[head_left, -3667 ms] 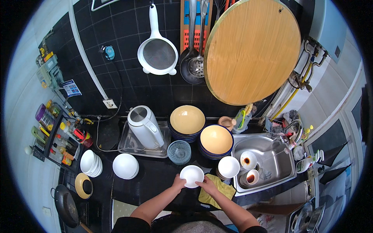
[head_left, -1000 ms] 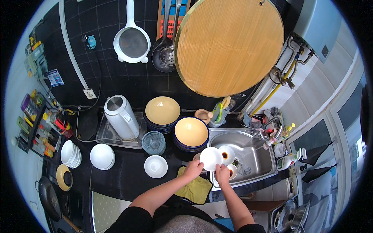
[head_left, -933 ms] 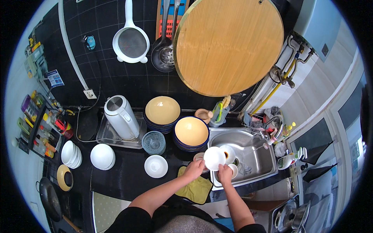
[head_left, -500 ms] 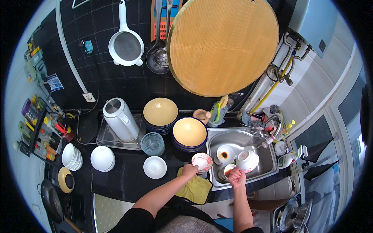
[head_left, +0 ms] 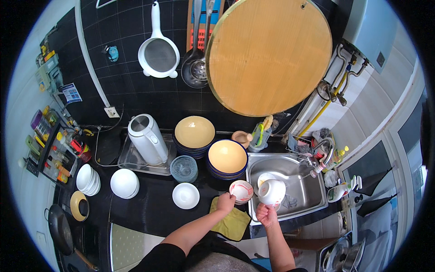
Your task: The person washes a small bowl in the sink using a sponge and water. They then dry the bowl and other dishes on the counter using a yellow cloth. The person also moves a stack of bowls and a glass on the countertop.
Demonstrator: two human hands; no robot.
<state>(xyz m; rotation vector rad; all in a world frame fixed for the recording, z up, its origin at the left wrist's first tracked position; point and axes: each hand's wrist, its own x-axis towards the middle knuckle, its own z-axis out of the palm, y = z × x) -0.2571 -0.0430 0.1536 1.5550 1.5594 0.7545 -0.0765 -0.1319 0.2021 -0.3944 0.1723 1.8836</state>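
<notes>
Over the left side of the steel sink [head_left: 311,192], my right hand [head_left: 267,215] grips a white bowl [head_left: 272,191] with red marks, tipped on its side. Part of another white bowl [head_left: 264,177] shows behind it in the sink; the held bowl hides the rest of that spot. At the sink's left edge, my left hand [head_left: 225,202] has its fingers closed on the rim of a small red-patterned bowl [head_left: 241,192], which seems to be stacked on another. Just below that hand a yellow-green cloth [head_left: 231,224] lies at the counter's front edge.
Stacks of yellow-lined bowls [head_left: 227,156] stand behind my left hand, beside a stack of glass bowls [head_left: 184,168]. Further left are a white bowl [head_left: 186,196], stacked white bowls [head_left: 124,183] and a kettle [head_left: 147,140]. A faucet [head_left: 322,156] rises behind the sink; a spray bottle [head_left: 340,192] stands right.
My right hand has brought the tilted bowl leftward, toward the left hand, and it now covers the sink's left part. My left hand stays at the red-patterned bowl. The whole view has shifted slightly.
</notes>
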